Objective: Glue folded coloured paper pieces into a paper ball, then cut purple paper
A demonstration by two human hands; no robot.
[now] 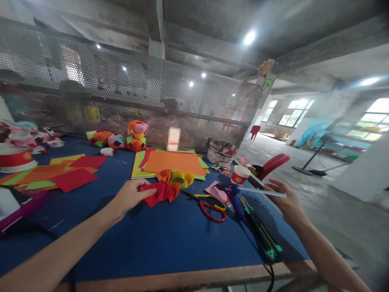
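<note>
My left hand [132,196] pinches a crumpled red piece [161,192] of paper or cloth between thumb and fingers. Orange [164,175], yellow and green pieces bunch up just behind it. Over the table's right edge, my right hand [284,198] has its fingers stretched out. A translucent glue stick [261,191] crosses in front of those fingers, poking from the back of a blue glue gun [235,198]; whether my hand touches it, I cannot tell. Between my hands lie red-and-yellow-handled scissors [212,211], partly over a pink scrap [216,190].
Coloured sheets [173,162] are stacked mid-table, with more sheets [74,174] at left. A red-and-white paper cup [240,175], a woven basket [221,150] and a green-and-black tool [263,231] stand or lie at right. A perforated screen [194,93] closes off the back.
</note>
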